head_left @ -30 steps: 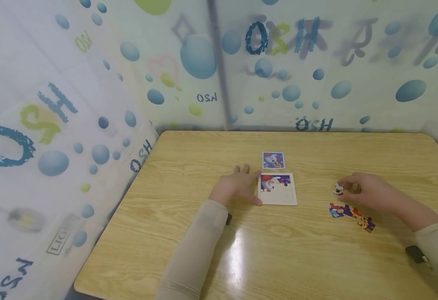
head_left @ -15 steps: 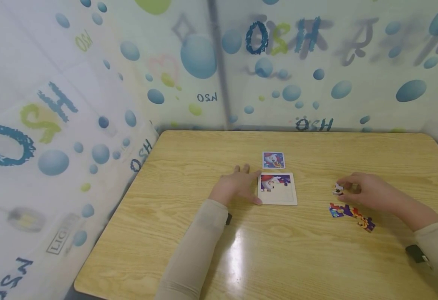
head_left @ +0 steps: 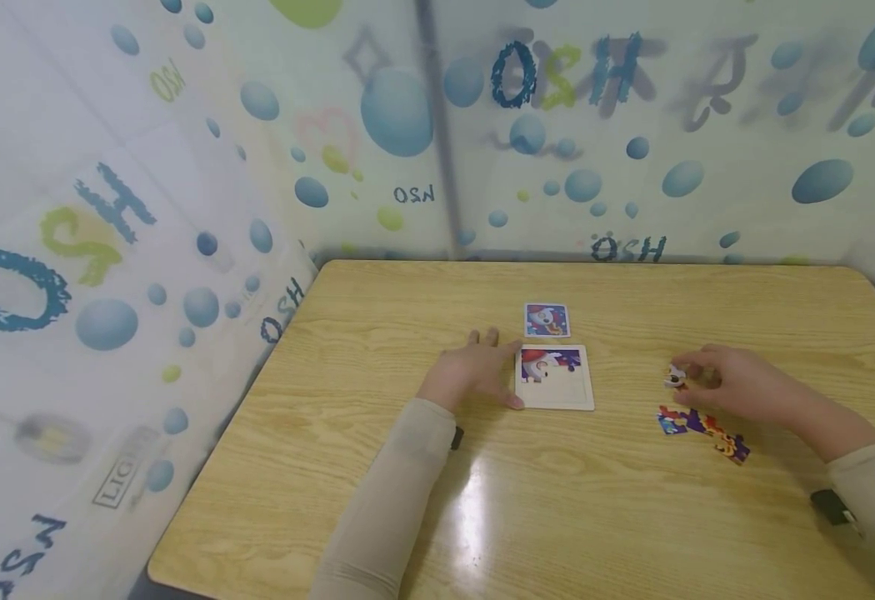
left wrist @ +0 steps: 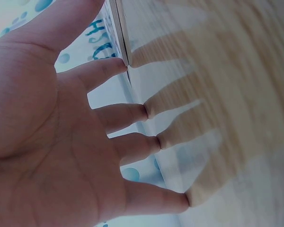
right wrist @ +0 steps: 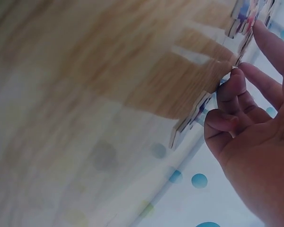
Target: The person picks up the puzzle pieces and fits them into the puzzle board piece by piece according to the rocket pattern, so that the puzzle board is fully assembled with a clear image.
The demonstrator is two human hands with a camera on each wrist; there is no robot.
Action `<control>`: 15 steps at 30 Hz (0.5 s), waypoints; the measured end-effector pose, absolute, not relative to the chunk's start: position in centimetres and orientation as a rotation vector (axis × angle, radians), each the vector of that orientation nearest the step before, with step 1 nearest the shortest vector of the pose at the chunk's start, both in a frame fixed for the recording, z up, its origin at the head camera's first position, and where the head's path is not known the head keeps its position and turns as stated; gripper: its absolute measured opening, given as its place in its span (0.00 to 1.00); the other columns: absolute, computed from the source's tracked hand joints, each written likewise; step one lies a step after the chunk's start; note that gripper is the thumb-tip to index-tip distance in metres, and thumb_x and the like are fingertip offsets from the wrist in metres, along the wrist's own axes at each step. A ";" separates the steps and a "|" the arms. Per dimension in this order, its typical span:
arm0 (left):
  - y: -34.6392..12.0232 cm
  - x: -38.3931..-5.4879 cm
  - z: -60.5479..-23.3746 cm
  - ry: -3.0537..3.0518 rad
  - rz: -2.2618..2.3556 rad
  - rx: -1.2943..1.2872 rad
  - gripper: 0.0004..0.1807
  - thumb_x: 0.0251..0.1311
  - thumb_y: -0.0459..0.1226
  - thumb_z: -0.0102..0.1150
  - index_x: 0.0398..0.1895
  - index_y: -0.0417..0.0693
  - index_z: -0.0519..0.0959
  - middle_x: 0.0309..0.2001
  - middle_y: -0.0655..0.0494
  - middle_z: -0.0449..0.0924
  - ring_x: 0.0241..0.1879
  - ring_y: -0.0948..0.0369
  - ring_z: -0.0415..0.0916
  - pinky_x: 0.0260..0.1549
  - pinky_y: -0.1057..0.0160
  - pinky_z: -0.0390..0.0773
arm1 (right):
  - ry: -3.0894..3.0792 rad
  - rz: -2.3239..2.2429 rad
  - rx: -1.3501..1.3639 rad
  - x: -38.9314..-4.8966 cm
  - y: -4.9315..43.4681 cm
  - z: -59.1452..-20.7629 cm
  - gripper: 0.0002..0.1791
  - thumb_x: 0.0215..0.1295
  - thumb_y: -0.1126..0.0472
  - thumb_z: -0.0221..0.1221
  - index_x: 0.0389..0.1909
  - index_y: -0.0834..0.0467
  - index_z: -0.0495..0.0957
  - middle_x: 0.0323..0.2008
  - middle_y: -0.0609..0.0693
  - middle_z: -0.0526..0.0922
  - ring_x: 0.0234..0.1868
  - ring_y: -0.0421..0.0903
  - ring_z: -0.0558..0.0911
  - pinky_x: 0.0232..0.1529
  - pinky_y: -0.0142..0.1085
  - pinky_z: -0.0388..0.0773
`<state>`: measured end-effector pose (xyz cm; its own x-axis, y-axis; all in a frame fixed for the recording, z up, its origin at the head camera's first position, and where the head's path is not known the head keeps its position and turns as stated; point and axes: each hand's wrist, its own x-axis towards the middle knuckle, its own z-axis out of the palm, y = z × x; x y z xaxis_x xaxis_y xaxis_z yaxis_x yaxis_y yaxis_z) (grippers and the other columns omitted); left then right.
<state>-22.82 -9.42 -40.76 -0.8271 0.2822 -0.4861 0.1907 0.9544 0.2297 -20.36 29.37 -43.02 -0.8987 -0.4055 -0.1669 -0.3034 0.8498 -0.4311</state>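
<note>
My left hand (head_left: 471,371) rests on the table with fingers spread, thumb and index fingertip at the left edge of a square puzzle board (head_left: 568,392). The board's upper part is filled with a purple, red and white picture; its lower part is bare. In the left wrist view, the fingertips (left wrist: 154,143) touch the tabletop. My right hand (head_left: 737,382) is to the right, pinching a white puzzle piece (head_left: 675,377) with a black spot between thumb and index finger, low at the table. The right wrist view shows its other fingers curled in.
Several colourful puzzle pieces (head_left: 696,423) lie in a row just in front of my right hand. A small picture card (head_left: 546,320) lies behind the board. The wooden table (head_left: 557,517) meets walls with printed bubbles at the back and left.
The white piece has turned slightly between my right thumb and index finger. My left hand and the board have stayed in place.
</note>
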 end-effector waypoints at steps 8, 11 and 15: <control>-9.4 -22.9 -40.8 2.563 0.237 0.332 0.60 0.55 0.65 0.74 0.87 0.77 0.48 0.89 0.53 0.33 0.88 0.44 0.30 0.78 0.20 0.44 | 2.793 -0.569 -0.560 -20.3 29.3 -42.9 0.36 0.67 0.43 0.72 0.64 0.66 0.80 0.47 0.53 0.85 0.38 0.41 0.77 0.34 0.35 0.76; -9.4 -23.0 -40.8 2.562 0.232 0.333 0.60 0.55 0.65 0.74 0.87 0.77 0.48 0.89 0.53 0.32 0.88 0.44 0.30 0.78 0.20 0.44 | 2.783 -0.588 -0.549 -20.4 29.3 -43.0 0.35 0.65 0.43 0.73 0.62 0.66 0.81 0.48 0.53 0.86 0.39 0.41 0.78 0.34 0.34 0.77; -9.3 -23.0 -40.9 2.564 0.222 0.340 0.60 0.56 0.65 0.74 0.87 0.76 0.48 0.89 0.52 0.32 0.88 0.43 0.30 0.78 0.20 0.45 | 2.756 -0.617 -0.539 -20.8 29.3 -42.9 0.37 0.63 0.42 0.74 0.59 0.66 0.80 0.50 0.56 0.86 0.41 0.42 0.79 0.37 0.36 0.79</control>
<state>-22.95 -9.35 -40.85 -0.8229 0.2844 -0.4919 0.1958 0.9546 0.2244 -20.76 29.33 -42.90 -0.8957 -0.4097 -0.1730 -0.2968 0.8404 -0.4535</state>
